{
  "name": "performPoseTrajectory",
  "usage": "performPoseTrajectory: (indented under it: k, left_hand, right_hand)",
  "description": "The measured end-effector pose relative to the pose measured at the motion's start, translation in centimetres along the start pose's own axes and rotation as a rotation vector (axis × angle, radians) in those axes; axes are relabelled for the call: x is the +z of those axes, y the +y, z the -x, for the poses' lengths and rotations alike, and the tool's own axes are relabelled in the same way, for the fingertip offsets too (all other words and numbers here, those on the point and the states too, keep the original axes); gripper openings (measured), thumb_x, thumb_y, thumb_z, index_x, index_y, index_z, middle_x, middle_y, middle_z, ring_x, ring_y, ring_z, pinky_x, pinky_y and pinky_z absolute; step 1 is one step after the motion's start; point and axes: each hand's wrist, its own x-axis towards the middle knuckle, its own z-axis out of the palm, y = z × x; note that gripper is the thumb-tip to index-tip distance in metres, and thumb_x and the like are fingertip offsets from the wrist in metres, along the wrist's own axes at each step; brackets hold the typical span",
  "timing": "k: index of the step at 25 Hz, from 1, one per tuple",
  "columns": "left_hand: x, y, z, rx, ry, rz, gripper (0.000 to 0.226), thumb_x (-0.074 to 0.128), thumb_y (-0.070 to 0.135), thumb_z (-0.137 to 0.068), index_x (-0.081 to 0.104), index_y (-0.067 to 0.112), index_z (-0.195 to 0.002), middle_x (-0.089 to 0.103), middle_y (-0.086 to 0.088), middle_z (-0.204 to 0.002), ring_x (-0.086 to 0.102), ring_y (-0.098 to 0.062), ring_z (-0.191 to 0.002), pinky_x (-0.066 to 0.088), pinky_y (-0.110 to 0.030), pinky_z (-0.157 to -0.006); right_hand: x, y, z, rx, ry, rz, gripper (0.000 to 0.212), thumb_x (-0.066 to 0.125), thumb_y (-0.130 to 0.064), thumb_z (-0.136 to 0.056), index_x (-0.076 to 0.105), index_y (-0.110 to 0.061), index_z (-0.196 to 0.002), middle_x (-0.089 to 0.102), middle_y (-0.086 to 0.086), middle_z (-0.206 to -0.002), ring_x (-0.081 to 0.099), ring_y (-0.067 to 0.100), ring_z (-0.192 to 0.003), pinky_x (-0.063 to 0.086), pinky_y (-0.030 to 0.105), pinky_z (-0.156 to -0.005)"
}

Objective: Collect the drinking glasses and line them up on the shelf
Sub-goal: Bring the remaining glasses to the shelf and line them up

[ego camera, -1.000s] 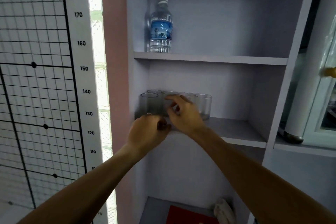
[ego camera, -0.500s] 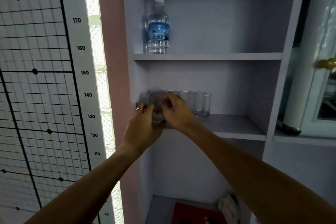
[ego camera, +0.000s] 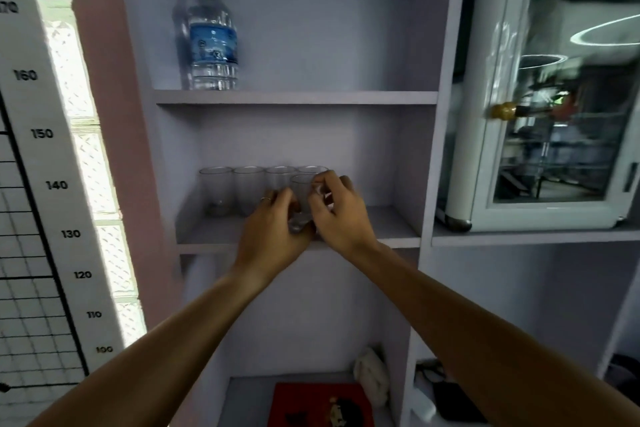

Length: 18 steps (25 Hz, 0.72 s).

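Several clear drinking glasses stand in a row at the back of the middle shelf; the leftmost glass is fully visible. One more clear glass is in front of the row's right end, and both my hands grip it. My left hand, with a ring on one finger, holds its left side and base. My right hand holds its rim and right side. The held glass hides much of the row's right-hand glass.
A water bottle with a blue label stands on the shelf above. A white glass-door cabinet sits to the right. A red box and a white cloth lie on the bottom shelf. A height chart hangs at left.
Both hands have carried one glass from the left end of the row to the right end. The head camera has swung right, bringing the cabinet into view.
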Motion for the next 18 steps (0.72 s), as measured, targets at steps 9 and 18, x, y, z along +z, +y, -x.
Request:
performPoseTrajectory:
  k: [9,18]
  left_hand:
    - [3.2,1.6,-1.3,0.085,-0.16,0.041,0.042,0.068,0.037,-0.082,0.052,0.022,-0.118,0.065,-0.006,-0.117,0.067,-0.026,-0.094,0.057,-0.043,-0.071]
    - [3.6,1.5,-1.8,0.105,-0.233,-0.049,0.058,0.055,0.056,-0.075,0.052,0.03,-0.128,0.069,-0.003,-0.118,0.067,-0.029,-0.098,0.056,-0.039,-0.071]
  right_hand:
    - [-2.9,3.2,-0.2,0.115,0.047,0.101,0.047,0.058,-0.021,-0.09,0.042,-0.04,-0.131,0.048,0.008,-0.129,0.061,0.024,-0.1,0.059,0.034,-0.081]
    - [-2.6,3.3,-1.0,0.19,0.033,0.11,0.057,0.056,-0.022,-0.094,0.036,-0.037,-0.146,0.043,0.011,-0.135,0.059,0.028,-0.105,0.056,0.039,-0.09]
